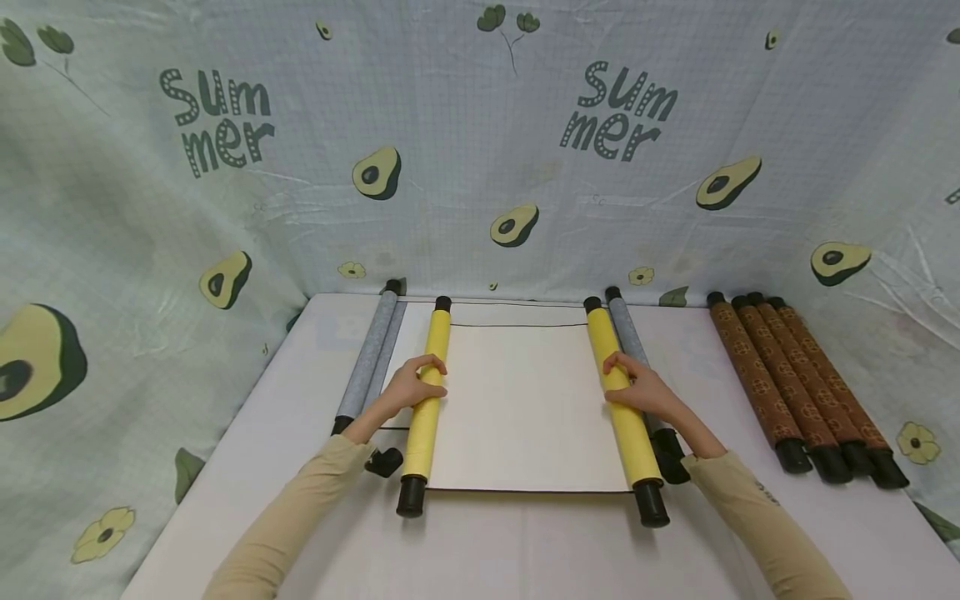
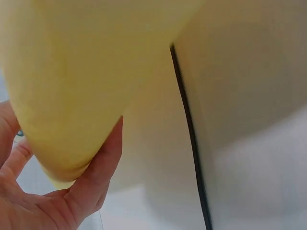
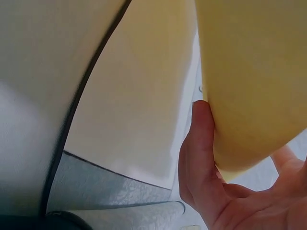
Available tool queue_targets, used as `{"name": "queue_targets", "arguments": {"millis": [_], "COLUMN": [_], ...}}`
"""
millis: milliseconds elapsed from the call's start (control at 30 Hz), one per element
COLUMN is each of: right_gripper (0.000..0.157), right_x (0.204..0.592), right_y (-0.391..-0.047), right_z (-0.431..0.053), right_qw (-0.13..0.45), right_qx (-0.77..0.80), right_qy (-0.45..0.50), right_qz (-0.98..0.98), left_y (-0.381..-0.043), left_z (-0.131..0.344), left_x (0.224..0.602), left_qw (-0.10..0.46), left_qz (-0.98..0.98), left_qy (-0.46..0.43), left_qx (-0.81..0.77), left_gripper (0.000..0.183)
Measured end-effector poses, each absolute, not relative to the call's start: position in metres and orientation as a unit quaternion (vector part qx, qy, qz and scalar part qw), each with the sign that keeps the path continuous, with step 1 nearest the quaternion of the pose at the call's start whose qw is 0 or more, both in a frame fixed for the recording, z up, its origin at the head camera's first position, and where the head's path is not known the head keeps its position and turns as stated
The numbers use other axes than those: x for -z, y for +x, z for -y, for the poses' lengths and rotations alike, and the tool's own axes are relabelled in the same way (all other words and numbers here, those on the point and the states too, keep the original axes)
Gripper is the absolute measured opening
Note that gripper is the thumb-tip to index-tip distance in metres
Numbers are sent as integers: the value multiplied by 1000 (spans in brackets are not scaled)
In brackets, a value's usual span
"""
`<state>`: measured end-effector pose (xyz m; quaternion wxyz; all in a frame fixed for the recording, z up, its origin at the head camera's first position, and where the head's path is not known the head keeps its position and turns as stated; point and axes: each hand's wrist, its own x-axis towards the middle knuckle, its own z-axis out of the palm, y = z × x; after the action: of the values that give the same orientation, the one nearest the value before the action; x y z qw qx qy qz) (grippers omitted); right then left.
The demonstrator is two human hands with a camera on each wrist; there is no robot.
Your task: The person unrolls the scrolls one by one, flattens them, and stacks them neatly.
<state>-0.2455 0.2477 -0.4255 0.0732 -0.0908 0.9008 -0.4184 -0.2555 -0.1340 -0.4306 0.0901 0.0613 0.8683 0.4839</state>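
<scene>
A scroll with two yellow rolls lies partly unrolled, its white sheet (image 1: 525, 400) stretched between them. My left hand (image 1: 408, 387) grips the left yellow roll (image 1: 423, 433) near its middle; in the left wrist view, fingers and thumb curl round the yellow roll (image 2: 72, 96). On the other side, my right hand (image 1: 639, 390) holds the right yellow roll (image 1: 633, 446), and the right wrist view has the thumb along its edge. Black knobs cap both rolls. Under this scroll is a grey-blue scroll, also spread, with its left roll (image 1: 369, 358) and right roll (image 1: 628, 329) outside the yellow ones.
Several brown patterned scrolls (image 1: 757, 375), rolled up with black ends, lie side by side at the right of the white table (image 1: 480, 550). A cloth (image 1: 450, 108) printed with avocados hangs behind and along both sides.
</scene>
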Motion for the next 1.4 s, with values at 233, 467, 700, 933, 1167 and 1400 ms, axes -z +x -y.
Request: {"name": "queue_targets", "arguments": {"millis": [233,467,700,933,1167,1400], "right_gripper": [28,27,33,32,28,25], "right_x": [423,425,428,426,425,425], "right_y": [-244,-243,-243,-242,-240,-241], "right_z": [-249,-249,-251,-253,-256,-261], "right_qw": [79,68,56,50,52,55], "right_qx": [410,395,388,378,368,359], "right_qy": [-79,-75,-85,-71,-65,-74], "right_qz": [-905,-913,-916,-922,-926,-929], "left_y": [-256,-257,-255,-252,-251,-251], "left_z": [136,138,137,137,140,142], "left_x": [429,430,430,428,427,428], "left_qw": [98,95,99,106,103,109], "left_qz": [-866,-868,-868,-867,-870,-869], "left_qy": [60,64,63,63,74,72], "left_qx": [-487,-483,-482,-482,-477,-478], "left_gripper": [27,25,26,25,26,24]}}
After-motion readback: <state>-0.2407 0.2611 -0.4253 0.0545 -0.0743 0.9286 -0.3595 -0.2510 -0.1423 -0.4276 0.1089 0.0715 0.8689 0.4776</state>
